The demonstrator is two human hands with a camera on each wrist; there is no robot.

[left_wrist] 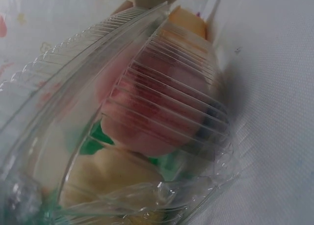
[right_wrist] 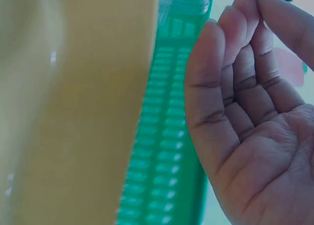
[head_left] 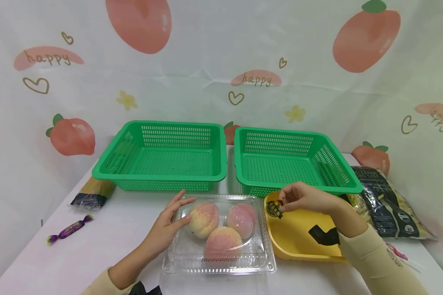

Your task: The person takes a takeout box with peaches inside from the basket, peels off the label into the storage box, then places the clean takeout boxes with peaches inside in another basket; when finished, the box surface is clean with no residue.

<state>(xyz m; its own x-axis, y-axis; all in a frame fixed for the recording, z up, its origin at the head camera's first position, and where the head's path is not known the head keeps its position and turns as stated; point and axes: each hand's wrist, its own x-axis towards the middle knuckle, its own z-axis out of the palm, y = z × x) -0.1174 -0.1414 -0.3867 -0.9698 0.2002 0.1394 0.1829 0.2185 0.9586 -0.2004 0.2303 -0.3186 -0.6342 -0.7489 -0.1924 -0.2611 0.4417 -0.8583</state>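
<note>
A clear plastic clamshell box (head_left: 221,270) with three peaches (head_left: 224,242) inside lies closed on the table in the head view. My left hand (head_left: 167,224) rests at its left side, thumb on the lid and fingers spread fairly straight along the upper left edge. Peaches (left_wrist: 157,102) show through the ribbed wall in the left wrist view. Between thumb and fingertips my right hand (head_left: 305,198) pinches a black-and-gold sticker (head_left: 274,209), held over the left part of a yellow tray (head_left: 299,237). Its palm and bent fingers show in the right wrist view.
Two green baskets (head_left: 158,178) (head_left: 299,186) stand at the back. On the left lie a purple wrapped candy (head_left: 69,230) and a brown packet (head_left: 96,191). A black pasta bag (head_left: 387,205) and a lollipop (head_left: 396,250) are at right.
</note>
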